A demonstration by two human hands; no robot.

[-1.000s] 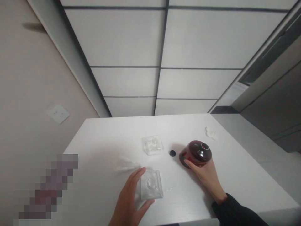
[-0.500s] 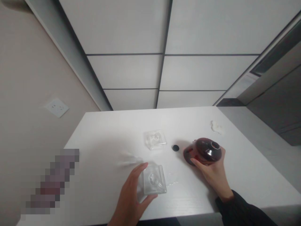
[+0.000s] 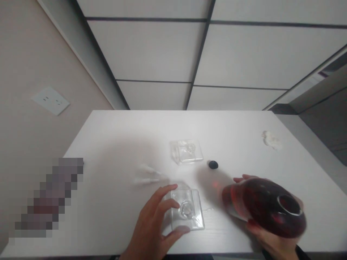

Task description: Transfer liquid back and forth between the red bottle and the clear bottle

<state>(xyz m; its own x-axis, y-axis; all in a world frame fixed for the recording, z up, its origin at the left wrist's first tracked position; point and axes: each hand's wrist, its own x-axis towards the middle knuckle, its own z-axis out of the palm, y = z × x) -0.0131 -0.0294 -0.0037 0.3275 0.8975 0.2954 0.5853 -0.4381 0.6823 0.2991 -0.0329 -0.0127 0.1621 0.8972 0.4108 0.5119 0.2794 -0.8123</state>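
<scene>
My right hand (image 3: 271,233) is wrapped round a rounded bottle of dark red liquid (image 3: 271,206), its fingers partly hidden behind it. The bottle is large in view and leans, with the pale-rimmed ring at its end facing up toward me. On the table, a clear square container (image 3: 187,209) with a round form in its middle is gripped by my left hand (image 3: 154,220), thumb on the near side and fingers on the far side. Between the bottle and a second clear square container (image 3: 191,151) lies a small black cap (image 3: 213,164).
Pale thin blurred objects (image 3: 149,175) lie left of the near container. A crumpled white piece (image 3: 271,140) is at the table's far right. The white table (image 3: 108,209) meets a wall with a socket (image 3: 51,100) on the left. A pixelated patch hides the left edge.
My right hand has brought the bottle nearer to me and to the right, tilting it. My left hand stays on the near container, its index finger now further over it. The view has dipped downward.
</scene>
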